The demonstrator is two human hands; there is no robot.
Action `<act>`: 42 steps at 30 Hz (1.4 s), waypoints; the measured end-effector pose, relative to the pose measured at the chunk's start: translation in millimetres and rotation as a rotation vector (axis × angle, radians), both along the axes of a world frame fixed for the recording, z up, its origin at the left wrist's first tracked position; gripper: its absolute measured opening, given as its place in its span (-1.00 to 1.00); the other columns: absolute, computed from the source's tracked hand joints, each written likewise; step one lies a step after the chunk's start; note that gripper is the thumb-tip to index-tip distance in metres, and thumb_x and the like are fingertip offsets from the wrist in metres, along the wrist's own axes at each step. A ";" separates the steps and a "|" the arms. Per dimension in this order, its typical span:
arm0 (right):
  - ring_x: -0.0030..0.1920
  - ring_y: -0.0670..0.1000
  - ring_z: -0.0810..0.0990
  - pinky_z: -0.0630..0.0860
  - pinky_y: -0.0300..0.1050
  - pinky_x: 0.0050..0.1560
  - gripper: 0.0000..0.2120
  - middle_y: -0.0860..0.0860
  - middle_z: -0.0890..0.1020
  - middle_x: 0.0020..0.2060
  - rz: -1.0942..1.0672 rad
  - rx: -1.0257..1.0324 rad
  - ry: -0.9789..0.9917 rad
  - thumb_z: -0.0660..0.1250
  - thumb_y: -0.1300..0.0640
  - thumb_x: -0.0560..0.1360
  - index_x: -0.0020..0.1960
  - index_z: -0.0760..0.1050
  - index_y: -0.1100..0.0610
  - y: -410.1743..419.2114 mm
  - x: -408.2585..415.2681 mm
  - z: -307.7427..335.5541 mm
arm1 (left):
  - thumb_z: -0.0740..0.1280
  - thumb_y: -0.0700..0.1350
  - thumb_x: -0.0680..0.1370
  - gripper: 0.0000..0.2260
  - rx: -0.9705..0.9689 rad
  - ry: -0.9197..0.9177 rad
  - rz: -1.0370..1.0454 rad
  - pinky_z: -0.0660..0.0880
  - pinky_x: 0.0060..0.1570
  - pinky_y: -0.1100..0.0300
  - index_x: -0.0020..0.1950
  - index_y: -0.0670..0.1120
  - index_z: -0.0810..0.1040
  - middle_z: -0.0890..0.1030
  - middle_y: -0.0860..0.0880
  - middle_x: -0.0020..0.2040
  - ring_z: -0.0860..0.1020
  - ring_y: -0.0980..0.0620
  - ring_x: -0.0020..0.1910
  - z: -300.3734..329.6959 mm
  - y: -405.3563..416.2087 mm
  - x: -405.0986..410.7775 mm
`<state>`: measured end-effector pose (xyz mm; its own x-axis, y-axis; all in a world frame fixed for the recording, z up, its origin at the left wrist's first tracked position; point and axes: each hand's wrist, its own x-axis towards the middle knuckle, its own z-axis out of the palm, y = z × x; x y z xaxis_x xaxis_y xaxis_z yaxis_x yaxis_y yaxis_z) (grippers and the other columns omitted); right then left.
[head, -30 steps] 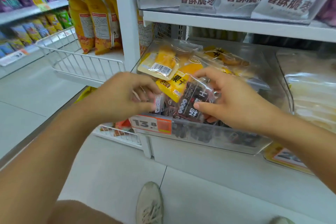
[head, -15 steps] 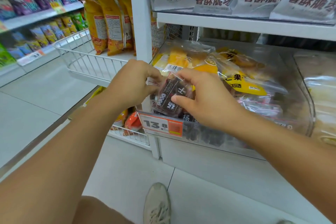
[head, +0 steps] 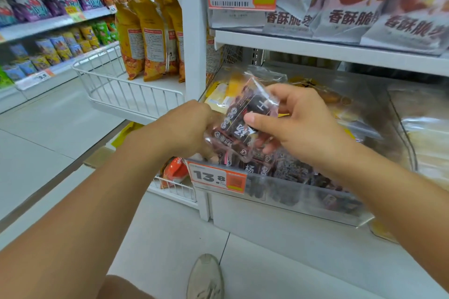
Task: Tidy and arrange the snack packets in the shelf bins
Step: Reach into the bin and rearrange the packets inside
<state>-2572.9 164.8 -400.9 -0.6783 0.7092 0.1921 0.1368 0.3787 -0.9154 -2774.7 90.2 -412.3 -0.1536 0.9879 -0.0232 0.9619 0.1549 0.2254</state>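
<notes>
A clear packet of dark snacks (head: pixel 245 116) is lifted above the front left of a clear plastic shelf bin (head: pixel 303 198). My right hand (head: pixel 298 126) grips its right side, thumb across the front. My left hand (head: pixel 189 128) holds its lower left edge, fingers curled behind it. More dark packets (head: pixel 291 170) lie along the bin's front. Yellow packets (head: pixel 218 94) lie behind them at the back left.
An orange price tag 13.8 (head: pixel 216 177) hangs on the bin's front. White snack bags (head: pixel 352 14) fill the shelf above. A white wire basket (head: pixel 126 90) with orange bags (head: pixel 150 36) stands left. Another clear bin (head: pixel 427 133) sits right. My shoe (head: pixel 206 277) is below.
Both hands have lifted the dark packet up out of the bin's front. The camera view has shifted left and closer.
</notes>
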 end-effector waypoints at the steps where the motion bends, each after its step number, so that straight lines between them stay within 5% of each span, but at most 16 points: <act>1: -0.34 0.15 0.69 0.65 0.00 -0.35 -0.80 0.08 0.70 -0.20 -0.012 -0.021 0.040 0.47 0.22 0.50 0.11 0.59 0.14 -0.7 3.5 0.8 | 0.68 0.03 0.24 -0.65 -0.010 0.000 0.028 0.51 -0.25 0.09 -0.21 -0.07 0.58 0.55 -0.02 -0.30 0.51 0.00 -0.34 -0.4 1.2 2.9; 4: -0.31 0.18 0.69 0.65 -0.01 -0.34 -0.82 0.04 0.71 -0.16 -0.010 0.039 0.035 0.48 0.23 0.48 0.07 0.59 0.13 -6.1 8.2 -4.7 | 0.68 0.02 0.26 -0.66 0.011 -0.052 0.031 0.51 -0.20 0.09 -0.07 -0.03 0.68 0.61 0.00 -0.19 0.52 0.02 -0.32 -0.8 -1.1 5.5; 7: -0.30 0.16 0.70 0.67 0.08 -0.30 -0.82 0.07 0.70 -0.14 -0.022 0.092 0.003 0.48 0.23 0.48 0.07 0.59 0.13 -3.3 18.9 3.1 | 0.63 0.02 0.34 -0.75 0.025 -0.092 -0.034 0.54 0.01 0.00 -0.14 0.16 0.58 0.64 0.02 0.05 0.57 -0.03 -0.01 -1.2 -13.9 4.8; 9: -0.28 0.11 0.71 0.68 0.10 -0.24 -0.82 0.07 0.70 -0.15 0.010 0.158 -0.058 0.47 0.19 0.49 0.08 0.60 0.10 3.2 36.2 17.4 | 0.58 -0.06 0.41 -0.71 0.030 -0.097 -0.041 0.54 0.08 0.08 0.02 0.16 0.57 0.59 0.10 0.12 0.55 0.10 0.03 3.4 -27.0 7.8; 12: -0.33 -0.14 0.62 0.52 -0.25 -0.25 -0.85 -0.13 0.67 -0.23 0.058 0.458 -0.257 0.49 0.10 0.47 0.02 0.59 0.05 9.9 67.2 31.5 | 0.43 0.05 0.35 -0.61 0.283 -0.075 -0.076 0.53 0.11 0.09 0.18 0.13 0.60 0.60 0.13 0.14 0.54 0.12 0.06 17.0 -39.4 33.2; 14: -0.34 -0.17 0.54 0.38 -0.32 -0.29 -0.83 -0.15 0.62 -0.28 0.010 0.593 -0.345 0.50 0.07 0.45 0.00 0.57 0.03 13.1 83.8 37.8 | 0.38 0.18 0.37 -0.72 0.478 -0.102 -0.137 0.51 -0.01 0.11 0.01 0.11 0.65 0.63 0.16 -0.05 0.56 0.11 -0.05 24.3 -35.6 65.8; 16: -0.32 -0.10 0.53 0.43 -0.14 -0.28 -0.80 -0.07 0.61 -0.27 -0.040 0.644 -0.413 0.49 0.04 0.43 0.00 0.55 0.03 15.3 98.8 44.0 | 0.42 0.26 0.43 -0.74 0.434 -0.102 -0.231 0.52 -0.14 0.11 -0.11 0.09 0.65 0.62 0.16 -0.20 0.54 0.14 -0.20 21.2 -20.0 96.2; 20: -0.28 -0.19 0.51 0.42 -0.16 -0.24 -0.79 -0.13 0.59 -0.26 -0.121 0.715 -0.536 0.47 0.03 0.47 0.05 0.50 -0.01 20.7 128.1 39.1 | 0.40 0.32 0.44 -0.54 0.150 0.100 -0.305 0.52 0.06 0.01 0.21 0.08 0.57 0.60 0.09 0.08 0.50 0.05 0.05 -1.6 16.0 125.5; 24: -0.25 -0.20 0.49 0.38 -0.24 -0.24 -0.80 -0.12 0.59 -0.24 -0.196 0.671 -0.608 0.46 0.04 0.49 0.05 0.47 -0.02 31.2 152.2 26.9 | 0.38 0.30 0.47 -0.60 0.094 -0.003 -0.338 0.54 0.02 0.01 0.24 0.17 0.56 0.63 0.14 0.10 0.56 0.03 0.09 -12.4 34.3 128.3; 28: -0.22 -0.11 0.62 0.56 -0.01 -0.12 -0.83 -0.08 0.63 -0.20 -0.111 0.542 -0.564 0.45 0.06 0.50 0.00 0.47 -0.04 39.5 159.2 25.6 | 0.54 0.17 0.40 -0.78 0.037 0.044 -0.287 0.55 -0.14 0.04 -0.15 0.14 0.56 0.62 0.14 -0.19 0.56 0.08 -0.13 -12.7 42.5 117.2; 31: -0.21 -0.11 0.59 0.51 -0.05 -0.18 -0.81 -0.07 0.62 -0.22 -0.044 0.531 -0.608 0.43 0.06 0.53 0.00 0.40 -0.06 38.6 148.2 17.8 | 0.58 0.13 0.37 -0.73 0.059 -0.001 -0.282 0.53 -0.19 0.06 -0.29 0.21 0.49 0.61 0.13 -0.26 0.55 0.08 -0.19 -10.6 42.6 116.8; 36: -0.22 -0.16 0.51 0.37 -0.15 -0.20 -0.78 -0.10 0.57 -0.22 0.045 0.504 -0.743 0.49 0.02 0.49 0.10 0.53 -0.07 43.3 122.6 13.9 | 0.59 0.10 0.36 -0.78 0.126 -0.091 -0.290 0.52 -0.23 0.07 -0.24 0.18 0.55 0.58 0.12 -0.26 0.53 0.12 -0.25 -13.1 40.1 115.8; 42: -0.15 -0.02 0.56 0.53 -0.05 -0.06 -0.82 0.06 0.62 -0.11 0.013 0.363 -0.521 0.52 0.08 0.46 0.02 0.61 0.09 47.6 126.7 2.5 | 0.61 0.04 0.34 -0.78 0.217 -0.130 -0.210 0.49 -0.17 0.12 -0.11 0.02 0.68 0.58 0.14 -0.28 0.56 0.07 -0.22 -25.5 38.4 120.3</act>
